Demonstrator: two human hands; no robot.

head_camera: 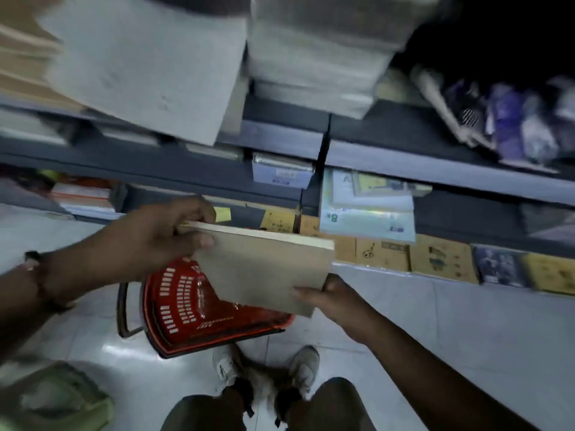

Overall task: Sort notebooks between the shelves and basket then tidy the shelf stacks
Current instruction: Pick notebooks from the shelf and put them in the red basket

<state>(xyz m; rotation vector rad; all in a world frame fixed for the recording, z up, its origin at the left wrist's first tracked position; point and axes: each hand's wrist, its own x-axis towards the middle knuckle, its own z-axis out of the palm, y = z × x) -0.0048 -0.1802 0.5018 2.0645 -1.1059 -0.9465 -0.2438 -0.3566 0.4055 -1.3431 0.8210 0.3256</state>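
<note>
Sorting step in hand: notebook [264, 262] held in mid-air over red basket [199, 309] on the floor, below the shelves [435, 163]. Left hand [155, 237] grips its far corner, fingers curled; right hand [336, 297] pinches the near corner. Judged next: commit to basket or shelf stack; w/ frame blurred, direction can't be told.

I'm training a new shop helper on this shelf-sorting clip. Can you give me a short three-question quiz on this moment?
1. True or false: both hands grip the tan notebook.
2. What colour is the basket on the floor?
3. The notebook is: A) inside the basket, B) held above the basket, C) lying on a shelf.

Key:
1. True: the left hand holds its upper left end, the right hand its lower right corner.
2. Red.
3. B.
</note>
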